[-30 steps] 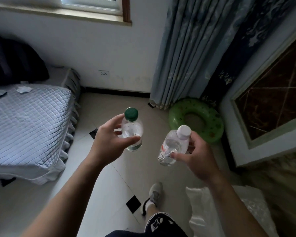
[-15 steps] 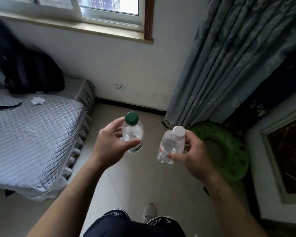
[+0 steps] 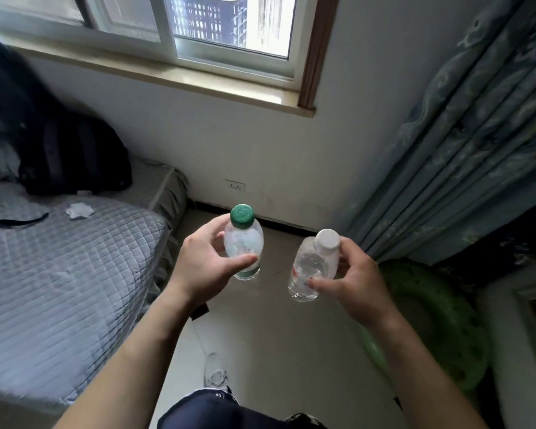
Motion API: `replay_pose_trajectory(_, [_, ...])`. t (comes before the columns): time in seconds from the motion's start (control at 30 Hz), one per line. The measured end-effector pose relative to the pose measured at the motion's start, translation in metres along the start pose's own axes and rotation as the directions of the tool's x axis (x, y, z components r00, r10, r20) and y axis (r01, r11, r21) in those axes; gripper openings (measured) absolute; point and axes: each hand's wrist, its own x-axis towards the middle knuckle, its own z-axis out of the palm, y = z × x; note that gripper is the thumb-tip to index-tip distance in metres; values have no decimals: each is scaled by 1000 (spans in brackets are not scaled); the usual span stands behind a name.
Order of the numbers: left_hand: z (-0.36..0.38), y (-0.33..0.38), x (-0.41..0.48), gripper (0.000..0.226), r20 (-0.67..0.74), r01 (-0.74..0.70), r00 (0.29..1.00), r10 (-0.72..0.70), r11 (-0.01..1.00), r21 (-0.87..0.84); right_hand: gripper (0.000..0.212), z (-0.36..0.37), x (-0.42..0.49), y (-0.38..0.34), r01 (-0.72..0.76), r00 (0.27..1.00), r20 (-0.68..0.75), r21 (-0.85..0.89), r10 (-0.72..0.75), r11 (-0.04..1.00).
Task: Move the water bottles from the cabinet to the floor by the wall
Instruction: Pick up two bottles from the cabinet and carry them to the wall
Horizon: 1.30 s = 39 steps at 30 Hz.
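Note:
My left hand (image 3: 203,267) grips a clear water bottle with a green cap (image 3: 244,239), held upright in the air at chest height. My right hand (image 3: 358,283) grips a second clear bottle with a white cap (image 3: 313,264), tilted slightly left. Both bottles hang above the pale tiled floor (image 3: 260,335), a short way from the white wall (image 3: 276,150) under the window. The cabinet is out of view.
A bed with a grey quilted cover (image 3: 59,274) fills the left side, a black backpack (image 3: 75,156) on it. A green inflatable ring (image 3: 440,320) lies on the floor at right, below blue curtains (image 3: 477,150). A wall socket (image 3: 235,185) sits low on the wall.
The view has risen and moved closer to the window wall as I walk forward. Both hands keep their hold on the bottles, which stay side by side.

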Motion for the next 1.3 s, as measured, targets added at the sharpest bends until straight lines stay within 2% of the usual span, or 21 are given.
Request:
replay_pose_trajectory(0.47, [-106, -37, 180, 59, 28, 38, 999, -39, 999, 18, 64, 89, 167, -63, 11, 1000, 1, 77, -11, 997])
replay_pose_trajectory(0.97, [-131, -77, 377, 61, -89, 210, 974, -209, 978, -3, 63, 134, 397, -70, 15, 979, 203, 85, -32, 996])
replay_pose_trajectory(1.13, [-134, -89, 433, 59, -100, 213, 972, -211, 977, 4, 65, 152, 458, -68, 30, 977, 209, 58, -41, 998])
replay_pose_trajectory(1.3, [-136, -112, 479, 59, -72, 223, 973, -220, 974, 37, 65, 173, 502, -56, -32, 981, 193, 50, 21, 998])
